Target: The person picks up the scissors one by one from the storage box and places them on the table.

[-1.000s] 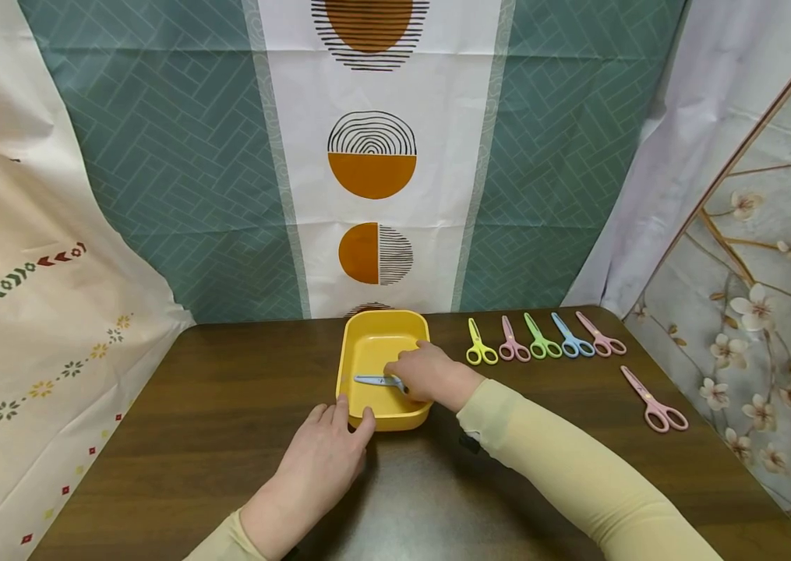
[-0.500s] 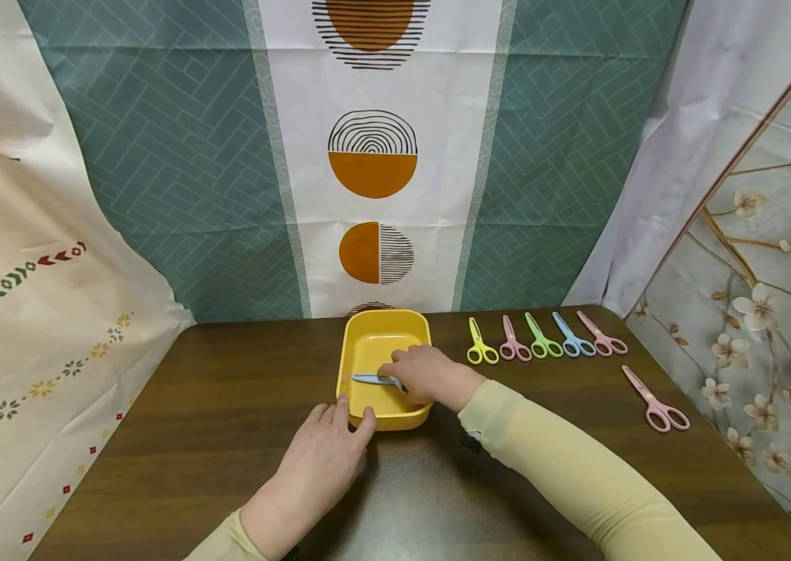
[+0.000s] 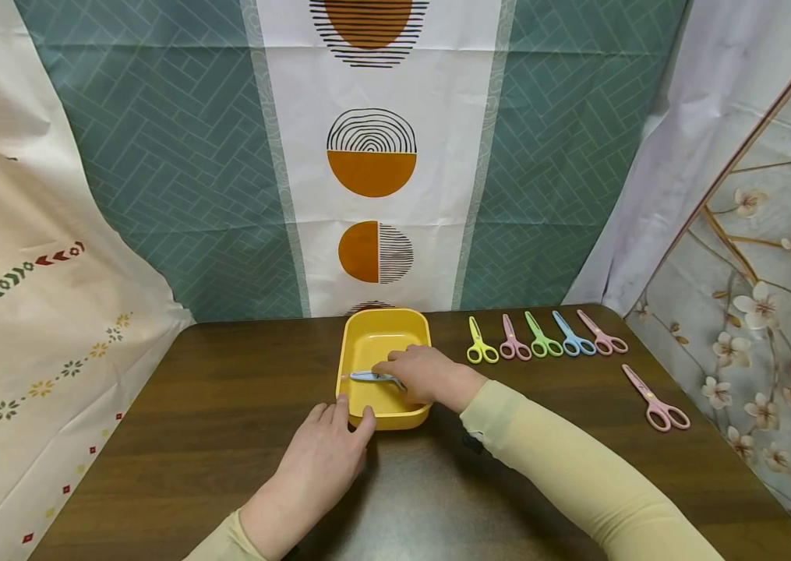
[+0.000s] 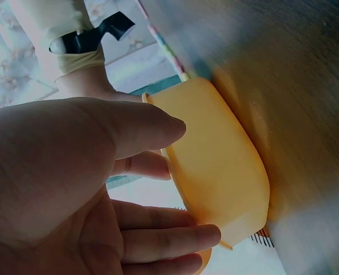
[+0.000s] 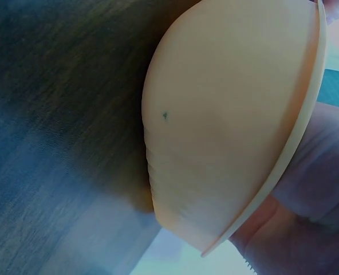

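A yellow tray (image 3: pixel 341 351) stands at the middle of the table's far part. My left hand (image 3: pixel 321 452) holds its near-left corner, thumb on the outer front wall and index finger at the rim. In the left wrist view, the left hand's other fingers (image 4: pixel 169 243) lie along the tray's side. Reaching over the right rim, my right hand (image 3: pixel 430 376) holds light blue scissors (image 3: pixel 365 375) low inside the tray. The blades point left; the handles are mostly hidden under the hand. The right wrist view shows the tray's outer wall (image 5: pixel 227 114), with the scissors out of sight.
Right of the tray, a row has yellow scissors (image 3: pixel 482 343), pink scissors (image 3: pixel 513 340), green scissors (image 3: pixel 542 336), blue scissors (image 3: pixel 573 335) and more pink scissors (image 3: pixel 602 333). Another pink pair of scissors (image 3: pixel 656 399) lies nearer. Patterned curtains (image 3: pixel 192 156) surround the dark wooden table (image 3: pixel 227 405).
The right hand has slid slightly left inside the tray with the light blue scissors, whose tips now lie closer to the left wall. The left hand stays at the tray's corner.
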Demonstrator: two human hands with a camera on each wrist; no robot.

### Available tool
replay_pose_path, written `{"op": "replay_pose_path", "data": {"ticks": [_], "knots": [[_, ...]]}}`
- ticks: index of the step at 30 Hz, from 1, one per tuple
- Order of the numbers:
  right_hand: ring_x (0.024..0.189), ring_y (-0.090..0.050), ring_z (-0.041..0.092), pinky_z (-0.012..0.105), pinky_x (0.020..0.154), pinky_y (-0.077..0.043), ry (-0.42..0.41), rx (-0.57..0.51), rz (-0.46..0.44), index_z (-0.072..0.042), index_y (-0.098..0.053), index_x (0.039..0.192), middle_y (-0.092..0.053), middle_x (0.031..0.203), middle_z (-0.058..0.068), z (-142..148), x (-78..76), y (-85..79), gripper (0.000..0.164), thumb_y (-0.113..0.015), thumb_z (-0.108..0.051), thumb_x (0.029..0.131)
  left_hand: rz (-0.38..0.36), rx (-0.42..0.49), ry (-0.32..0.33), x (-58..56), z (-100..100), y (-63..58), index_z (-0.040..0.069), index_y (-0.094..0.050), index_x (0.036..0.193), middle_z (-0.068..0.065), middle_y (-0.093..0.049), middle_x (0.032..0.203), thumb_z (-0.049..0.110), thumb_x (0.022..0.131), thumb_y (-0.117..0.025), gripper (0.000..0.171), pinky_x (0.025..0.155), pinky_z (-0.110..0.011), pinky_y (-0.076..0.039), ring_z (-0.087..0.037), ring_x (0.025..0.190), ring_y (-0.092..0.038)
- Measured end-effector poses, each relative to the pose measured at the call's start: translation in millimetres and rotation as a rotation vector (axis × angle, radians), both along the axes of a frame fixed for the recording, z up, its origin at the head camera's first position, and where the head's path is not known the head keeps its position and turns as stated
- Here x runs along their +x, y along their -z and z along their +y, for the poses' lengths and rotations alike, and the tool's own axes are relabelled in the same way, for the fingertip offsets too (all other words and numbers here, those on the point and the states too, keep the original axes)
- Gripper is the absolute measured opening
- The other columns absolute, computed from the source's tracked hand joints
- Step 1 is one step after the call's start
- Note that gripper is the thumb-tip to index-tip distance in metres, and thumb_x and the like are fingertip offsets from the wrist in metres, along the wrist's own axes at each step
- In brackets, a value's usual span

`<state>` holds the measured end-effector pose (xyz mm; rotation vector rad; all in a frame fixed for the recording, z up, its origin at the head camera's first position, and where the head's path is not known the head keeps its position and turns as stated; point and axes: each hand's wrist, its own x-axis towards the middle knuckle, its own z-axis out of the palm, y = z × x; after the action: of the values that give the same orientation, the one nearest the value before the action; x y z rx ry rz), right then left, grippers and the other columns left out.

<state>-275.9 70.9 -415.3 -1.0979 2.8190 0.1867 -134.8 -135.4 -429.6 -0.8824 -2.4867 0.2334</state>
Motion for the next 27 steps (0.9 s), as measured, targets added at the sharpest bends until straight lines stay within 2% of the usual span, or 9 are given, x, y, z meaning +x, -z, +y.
{"op": "replay_pose_path", "data": {"ticks": [5, 15, 20, 27], "knots": [[0.106, -0.065, 0.022, 0.041, 0.103, -0.056, -0.005, 0.002, 0.023, -0.029, -0.063, 0.156, -0.071, 0.128, 0.0, 0, -0.9, 1.6, 0.06, -0.083, -0.022, 0.1, -0.002, -0.003, -0.002, 0.4, 0, -1.0, 0.008, -0.066, 0.126, -0.032, -0.073, 0.118, 0.026, 0.088, -0.089, 0.048, 0.096, -0.049, -0.06, -0.039, 0.093, -0.078], [0.102, -0.062, 0.023, 0.037, 0.087, -0.056, -0.027, 0.018, 0.153, -0.031, -0.065, 0.154, -0.069, 0.124, 0.001, -2, 2.7, -0.8, 0.061, -0.085, -0.021, 0.097, 0.006, -0.004, 0.003, 0.4, 0, -1.4, 0.007, -0.066, 0.126, -0.033, -0.073, 0.117, 0.028, 0.087, -0.09, 0.051, 0.095, -0.048, -0.06, -0.038, 0.092, -0.078], [0.104, -0.063, 0.025, 0.037, 0.084, -0.058, -0.02, 0.021, 0.2, -0.031, -0.065, 0.153, -0.07, 0.125, 0.002, -3, 6.2, -6.7, 0.06, -0.083, -0.017, 0.098, 0.013, 0.0, 0.0, 1.5, 0, -2.7, 0.008, -0.066, 0.127, -0.032, -0.074, 0.118, 0.028, 0.088, -0.09, 0.05, 0.096, -0.047, -0.06, -0.039, 0.094, -0.079], [0.109, -0.065, 0.025, 0.039, 0.087, -0.06, -0.008, -0.012, 0.215, -0.031, -0.066, 0.152, -0.07, 0.125, 0.002, 0, 12.3, -14.6, 0.061, -0.085, -0.014, 0.097, -0.011, -0.009, -0.008, 2.0, 0, -3.6, 0.008, -0.066, 0.128, -0.031, -0.074, 0.12, 0.028, 0.09, -0.089, 0.049, 0.097, -0.048, -0.06, -0.039, 0.096, -0.079]]}}
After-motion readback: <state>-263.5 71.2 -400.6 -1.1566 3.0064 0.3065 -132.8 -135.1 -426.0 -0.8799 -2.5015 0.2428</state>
